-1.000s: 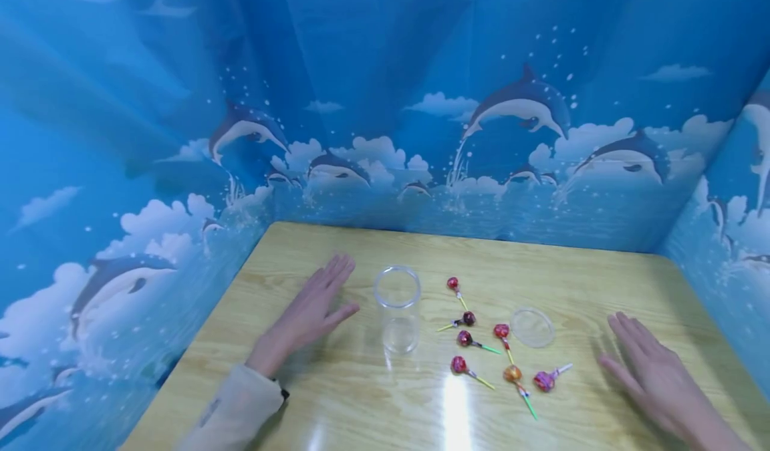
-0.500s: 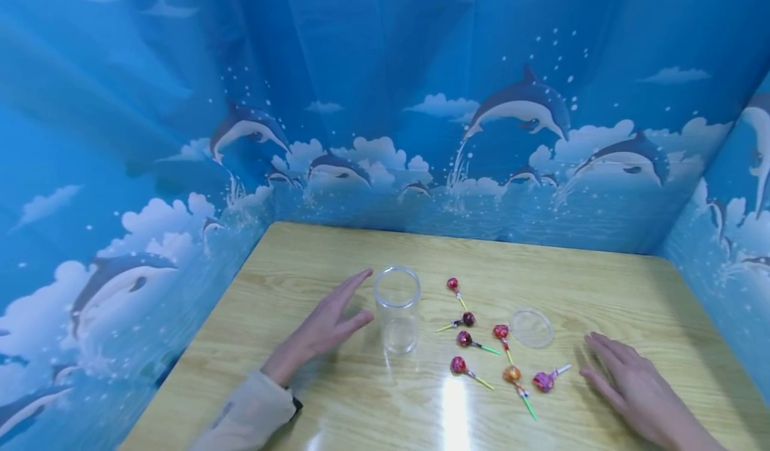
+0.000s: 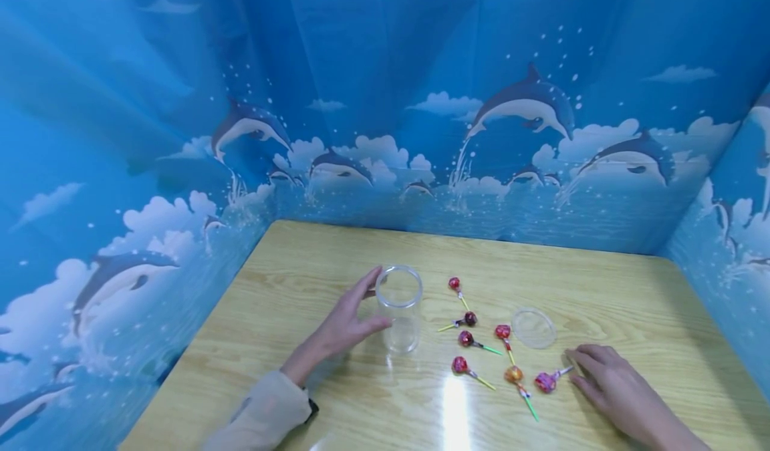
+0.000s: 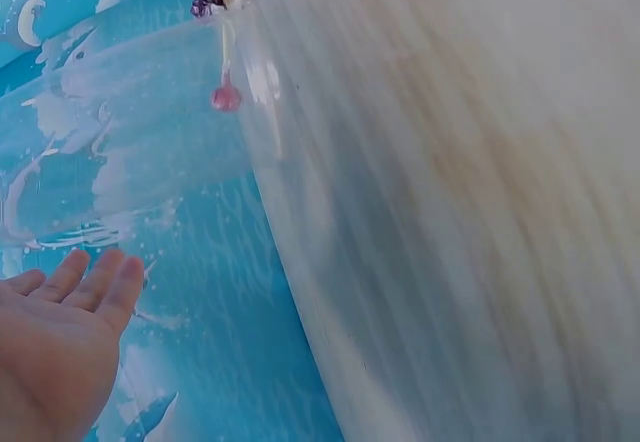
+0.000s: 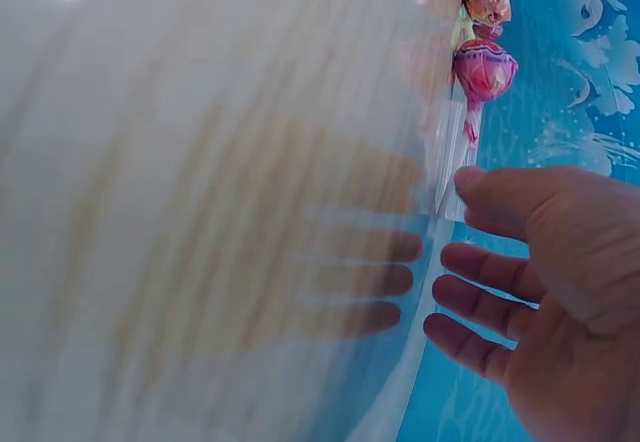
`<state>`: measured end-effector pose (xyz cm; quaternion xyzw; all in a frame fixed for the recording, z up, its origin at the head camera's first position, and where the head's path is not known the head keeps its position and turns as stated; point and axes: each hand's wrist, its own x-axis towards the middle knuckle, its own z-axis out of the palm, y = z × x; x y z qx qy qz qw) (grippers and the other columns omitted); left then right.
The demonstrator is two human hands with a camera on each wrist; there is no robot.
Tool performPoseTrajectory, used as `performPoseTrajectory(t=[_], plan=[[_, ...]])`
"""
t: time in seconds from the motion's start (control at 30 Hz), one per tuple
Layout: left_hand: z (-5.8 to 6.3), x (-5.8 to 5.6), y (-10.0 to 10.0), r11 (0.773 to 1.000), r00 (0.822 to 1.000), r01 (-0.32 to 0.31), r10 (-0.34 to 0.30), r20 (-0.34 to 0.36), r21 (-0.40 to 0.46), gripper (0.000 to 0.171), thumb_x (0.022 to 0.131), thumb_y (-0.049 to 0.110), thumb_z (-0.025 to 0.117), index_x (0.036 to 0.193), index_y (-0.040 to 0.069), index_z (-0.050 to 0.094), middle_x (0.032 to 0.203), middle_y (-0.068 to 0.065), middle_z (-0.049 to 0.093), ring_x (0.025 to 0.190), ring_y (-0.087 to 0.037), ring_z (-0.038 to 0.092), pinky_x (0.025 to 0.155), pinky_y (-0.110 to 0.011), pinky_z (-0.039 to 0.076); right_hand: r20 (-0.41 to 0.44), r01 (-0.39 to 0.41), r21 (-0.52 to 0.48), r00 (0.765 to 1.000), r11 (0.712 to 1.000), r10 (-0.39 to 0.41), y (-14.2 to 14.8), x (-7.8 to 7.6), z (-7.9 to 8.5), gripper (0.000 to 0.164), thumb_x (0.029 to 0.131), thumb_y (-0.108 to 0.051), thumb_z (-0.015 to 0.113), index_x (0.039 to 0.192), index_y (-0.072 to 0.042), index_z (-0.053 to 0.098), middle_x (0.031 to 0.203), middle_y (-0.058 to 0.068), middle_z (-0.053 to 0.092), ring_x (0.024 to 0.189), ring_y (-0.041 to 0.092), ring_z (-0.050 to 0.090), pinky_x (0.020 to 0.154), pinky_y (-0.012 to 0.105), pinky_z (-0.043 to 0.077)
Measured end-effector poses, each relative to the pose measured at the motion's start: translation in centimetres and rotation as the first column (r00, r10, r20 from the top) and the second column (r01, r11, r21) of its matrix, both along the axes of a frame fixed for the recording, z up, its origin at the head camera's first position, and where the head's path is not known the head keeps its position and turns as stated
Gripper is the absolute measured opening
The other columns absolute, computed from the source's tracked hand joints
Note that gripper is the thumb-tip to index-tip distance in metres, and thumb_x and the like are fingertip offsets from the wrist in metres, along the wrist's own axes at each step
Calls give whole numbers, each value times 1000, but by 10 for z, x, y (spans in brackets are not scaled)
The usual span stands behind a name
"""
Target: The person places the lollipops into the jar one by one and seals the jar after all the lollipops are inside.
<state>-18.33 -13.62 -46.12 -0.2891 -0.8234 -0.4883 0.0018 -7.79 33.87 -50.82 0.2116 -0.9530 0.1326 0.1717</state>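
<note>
A clear plastic jar (image 3: pixel 402 314) stands upright with its mouth uncovered. Beside its left side my left hand (image 3: pixel 337 327) reaches with thumb and fingers spread; in the left wrist view the fingertips lie just short of the jar wall (image 4: pixel 130 132). My right hand (image 3: pixel 616 384) is low over the table at the right, thumb and forefinger apart on either side of the white stick end of a pink-purple lollipop (image 3: pixel 545 382). The right wrist view has the thumb tip right at that stick, below the wrapped lollipop (image 5: pixel 486 70), with the other fingers loosely extended.
Several more wrapped lollipops, among them an orange one (image 3: pixel 513 373) and a red one (image 3: pixel 460 365), lie between jar and right hand. A round clear lid (image 3: pixel 533 327) lies flat behind them. Blue dolphin-print curtains (image 3: pixel 385 103) enclose the wooden table (image 3: pixel 313 250) at back and sides.
My left hand has moved right, up to the jar, turning its palm toward it. My right hand has moved left to the pink-purple lollipop's stick. The jar and lollipops stay in place.
</note>
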Motion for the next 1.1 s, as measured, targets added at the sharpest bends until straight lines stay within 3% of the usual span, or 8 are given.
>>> performPoseTrajectory(t=[0.37, 0.6, 0.83, 0.93, 1.03, 1.1], plan=[[-3, -5, 19, 996, 1000, 5, -3, -23, 90, 99, 80, 8, 88, 161, 15, 32, 154, -6, 52, 138, -26, 51, 115, -54, 41, 51, 9, 45, 999, 999, -11, -8, -3, 1, 33, 71, 0, 90, 100, -10, 79, 103, 8, 68, 96, 30, 66, 79, 52, 60], [-3, -8, 27, 986, 999, 40, -39, -8, 163, 88, 82, 5, 87, 156, 14, 41, 151, -5, 54, 137, -25, 53, 116, -51, 41, -50, -43, 34, 998, 998, 45, -6, -7, -1, 31, 65, -1, 91, 85, -20, 76, 98, 3, 68, 90, 25, 65, 74, 45, 60], [-5, -8, 30, 979, 998, 43, -49, 28, 198, 88, 82, 4, 86, 156, 14, 41, 148, -6, 57, 134, -24, 55, 115, -48, 43, -73, -61, 17, 995, 998, 63, -4, -8, -6, 38, 60, 1, 91, 80, -25, 72, 98, 2, 68, 90, 25, 64, 74, 40, 59], [-5, -7, 30, 981, 998, 36, -44, 35, 188, 88, 82, 5, 86, 157, 14, 39, 147, -5, 59, 134, -23, 55, 115, -47, 43, -68, -59, -25, 996, 998, 57, -3, -8, -6, 38, 62, 1, 92, 79, -25, 70, 95, -4, 67, 88, 20, 64, 75, 28, 58], [-5, -8, 30, 983, 998, 35, -42, 39, 182, 89, 82, 4, 86, 157, 13, 38, 146, -5, 59, 134, -22, 55, 115, -47, 43, -28, -49, -128, 999, 991, 45, -3, -7, -4, 39, 65, 5, 90, 81, -23, 68, 88, -13, 64, 81, 7, 61, 69, 15, 53], [-6, -8, 30, 983, 998, 38, -46, 36, 181, 88, 83, 3, 85, 157, 13, 38, 146, -6, 59, 134, -23, 55, 115, -48, 43, 22, -27, -212, 999, 977, 32, -4, -6, -1, 38, 69, 9, 87, 83, -20, 68, 85, -16, 63, 77, 0, 59, 63, 13, 51]])
